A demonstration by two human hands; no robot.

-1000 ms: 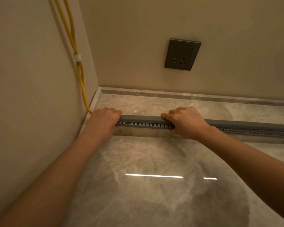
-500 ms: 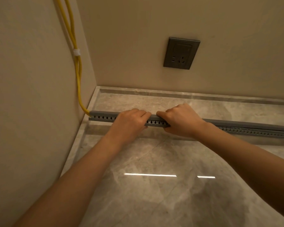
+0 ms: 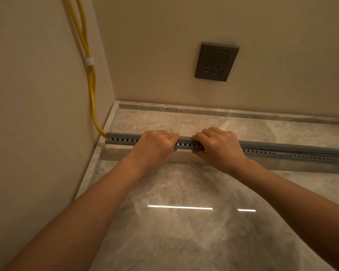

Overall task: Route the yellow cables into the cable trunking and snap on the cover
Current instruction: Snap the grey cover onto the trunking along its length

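A long grey slotted cable trunking (image 3: 282, 151) lies across the marble floor from the left wall to the right edge of view, with its grey cover (image 3: 123, 135) on top. Two yellow cables (image 3: 92, 90) hang down the left wall, bound by a white tie (image 3: 89, 61), and enter the trunking's left end. My left hand (image 3: 155, 147) and my right hand (image 3: 217, 147) sit side by side, fingers curled over the cover and pressing on it near the middle-left of the trunking. The cables inside are hidden.
A dark grey wall socket (image 3: 216, 62) is on the back wall above the trunking. A marble skirting (image 3: 223, 111) runs along the back wall. The glossy marble floor (image 3: 184, 222) reflects ceiling lights in front of me.
My left hand has slid right along the cover from the trunking's left end to beside my right hand. The left end with its slots is now uncovered by the hand.
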